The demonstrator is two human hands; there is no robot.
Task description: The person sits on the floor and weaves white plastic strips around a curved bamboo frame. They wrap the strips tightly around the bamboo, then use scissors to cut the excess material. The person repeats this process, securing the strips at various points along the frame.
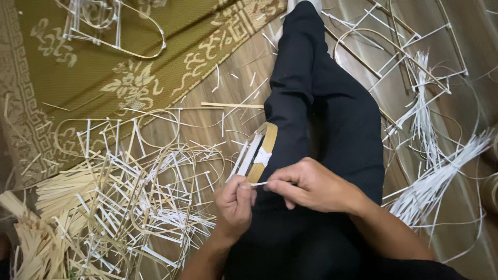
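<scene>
On wood floor [244,93] w/ patterned mat [78,78] — bamboo frames [129,197] piled.

olive patterned mat [104,57], black trousers [321,103], white strips [441,176]

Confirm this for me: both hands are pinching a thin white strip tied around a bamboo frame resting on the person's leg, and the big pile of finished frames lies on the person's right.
Not quite. The left hand and right hand do pinch the white strip on the bamboo frame against the leg, but the head view shows the pile of frames on the person's left, not right.
</scene>
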